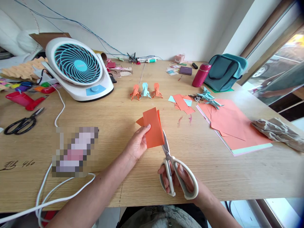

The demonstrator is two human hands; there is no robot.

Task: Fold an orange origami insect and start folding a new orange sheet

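Note:
My left hand [139, 142] grips a folded piece of orange paper [154, 129], with the thumb pressed on its front. Behind the front panel, more layers of the paper stick out to the left and right. In my right hand [178, 177] is a pair of scissors [168, 155] with off-white handles, thumb and fingers through the loops. Its blades point upward at the paper's lower right edge, slightly apart. Beyond my hands stand three folded paper figures: an orange one [135, 91], a light blue one [145, 90] and another orange one [157, 90].
Paper strips [181, 103] and a stack of orange sheets [230, 126] lie to the right, near a pink bottle [201, 75] and a teal bag [224, 72]. On the left are a fan [78, 69], black scissors [23, 122], a blurred-out object [74, 152] and a white cable [59, 199].

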